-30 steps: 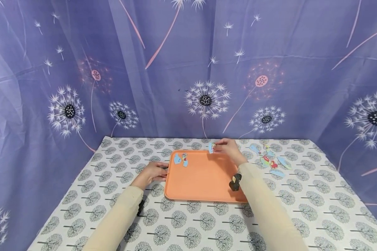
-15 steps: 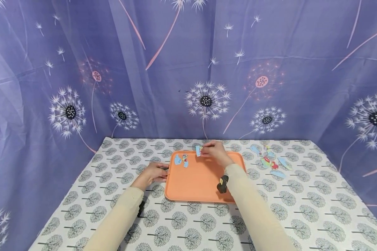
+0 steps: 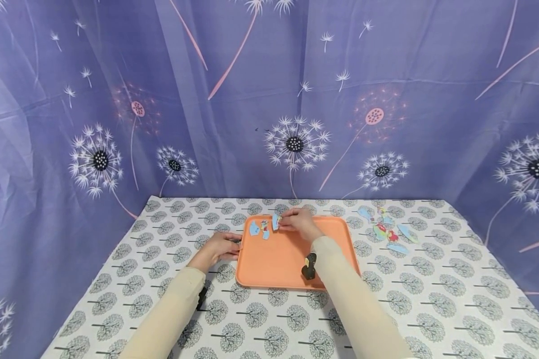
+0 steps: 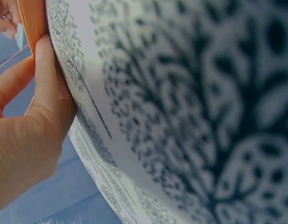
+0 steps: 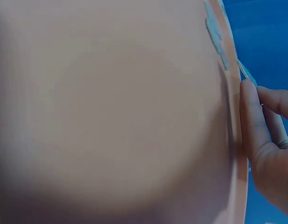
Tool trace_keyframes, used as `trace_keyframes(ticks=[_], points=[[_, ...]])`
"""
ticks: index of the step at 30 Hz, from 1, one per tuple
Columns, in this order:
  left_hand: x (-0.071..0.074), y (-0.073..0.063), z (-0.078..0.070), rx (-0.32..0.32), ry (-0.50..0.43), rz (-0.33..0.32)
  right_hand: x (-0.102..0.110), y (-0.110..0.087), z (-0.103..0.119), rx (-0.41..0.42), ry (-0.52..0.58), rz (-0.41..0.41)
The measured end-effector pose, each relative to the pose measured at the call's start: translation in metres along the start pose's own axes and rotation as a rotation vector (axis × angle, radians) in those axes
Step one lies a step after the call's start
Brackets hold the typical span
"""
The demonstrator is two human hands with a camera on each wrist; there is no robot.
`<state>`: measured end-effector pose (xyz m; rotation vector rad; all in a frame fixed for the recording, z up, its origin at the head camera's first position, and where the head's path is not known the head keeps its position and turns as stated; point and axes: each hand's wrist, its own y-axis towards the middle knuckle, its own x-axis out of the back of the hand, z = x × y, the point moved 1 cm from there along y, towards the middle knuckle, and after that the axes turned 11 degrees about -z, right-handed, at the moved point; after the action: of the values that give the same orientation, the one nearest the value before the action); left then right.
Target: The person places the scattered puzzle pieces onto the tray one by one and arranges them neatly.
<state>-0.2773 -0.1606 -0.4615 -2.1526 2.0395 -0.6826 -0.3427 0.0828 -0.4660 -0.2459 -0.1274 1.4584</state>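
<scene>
An orange tray (image 3: 274, 262) lies on the table with two puzzle pieces on it near its far left corner, a light blue piece (image 3: 254, 228) and a multicoloured piece (image 3: 265, 230). My right hand (image 3: 299, 223) pinches another light blue puzzle piece (image 3: 275, 222) between thumb and fingers, just right of those two. In the right wrist view this held piece (image 5: 247, 73) is seen nearly edge-on, raised above the tray. At the tray's left side my left hand (image 3: 220, 247) holds the rim, with thumb and finger against it in the left wrist view.
Several loose puzzle pieces (image 3: 391, 235), blue, red and green, lie scattered on the tree-patterned tablecloth (image 3: 431, 289) right of the tray. A purple dandelion-print curtain (image 3: 233, 124) hangs behind the table. My right wrist carries a black strap (image 3: 309, 267).
My right hand has moved left over the tray with the puzzle piece, from the tray's far right part to beside the two laid pieces. The left hand stays at the rim.
</scene>
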Motion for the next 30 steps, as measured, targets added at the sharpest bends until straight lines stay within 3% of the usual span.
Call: trace_keyframes(ticks=[12,30], points=[[0.0,0.002,0.0,0.009,-0.012,0.005,-0.007,-0.006,-0.005,-0.005,-0.028,-0.064],[0.0,0.002,0.001,0.006,0.003,-0.005,-0.012,-0.008,-0.007,0.097,-0.18,-0.094]])
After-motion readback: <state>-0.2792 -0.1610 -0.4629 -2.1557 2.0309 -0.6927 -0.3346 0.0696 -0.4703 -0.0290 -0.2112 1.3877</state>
